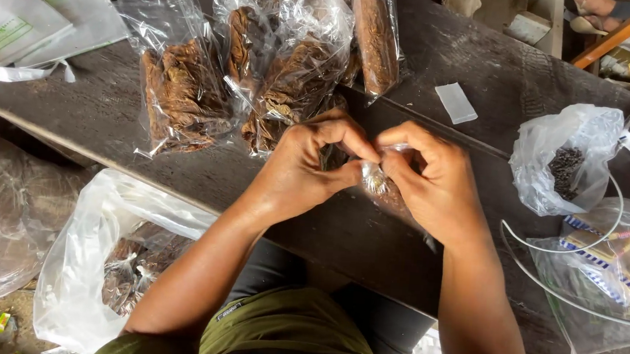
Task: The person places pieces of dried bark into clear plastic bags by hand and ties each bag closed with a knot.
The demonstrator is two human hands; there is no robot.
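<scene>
A: What have the hands got?

B: Both are on one small clear packet (pixel 377 181), over the near part of the dark bench (pixel 484 70). The left hand (pixel 308 170) pinches its left edge, fingers (pixel 346 130) curled tight; the right hand (pixel 436 181) grips the other side, fingers closed on the plastic. Neither is spread wide.

A: Which way does the packet lie?

B: Most of it is hidden between the thumbs. What shows seems to run from the fingers down towards the person, slightly to the right, so I'd judge its long axis near-to-far rather than across. Which end is the mouth, I cannot tell.

A: How would one handle it well?

B: My judgement: keep the pinch close to the edge, both thumbs near each other, so thin film doesn't slip or tear, and hold it over the bench so anything spilt lands there.

A: Around it?

B: Clear bags of brown leaf (pixel 185 93) just beyond the hands, a small white slip (pixel 456 103) to the right, a bag of dark bits (pixel 565 165) farther right, and a big bag (pixel 106 257) by the left elbow, below the bench.
</scene>
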